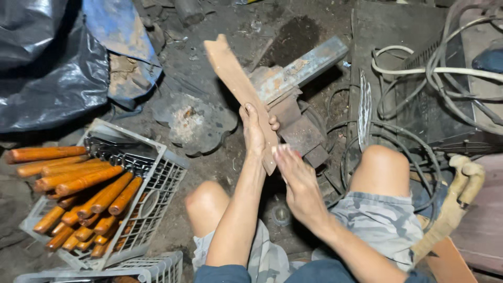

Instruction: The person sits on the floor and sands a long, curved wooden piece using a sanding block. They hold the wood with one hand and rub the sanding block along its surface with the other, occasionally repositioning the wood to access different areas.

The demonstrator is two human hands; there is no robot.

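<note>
I have the blade point(238, 84) upright over the anvil point(293, 99) on the floor: left hand point(255, 133) closed around it, right hand point(296, 175) flat against its lower end. No handle fitted yet; handles point(89, 194) fill the crate point(162, 183).

white crate point(157, 181) of wooden handles point(89, 181); black sheet point(47, 78); tangled cables point(445, 68).

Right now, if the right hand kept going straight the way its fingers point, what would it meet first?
The right hand points up and left, fingertips already at the lower end of the flat brown blade blank that the left hand holds. It would likely press into that first; the rusty metal block sits just behind, though depth is unclear.
</note>
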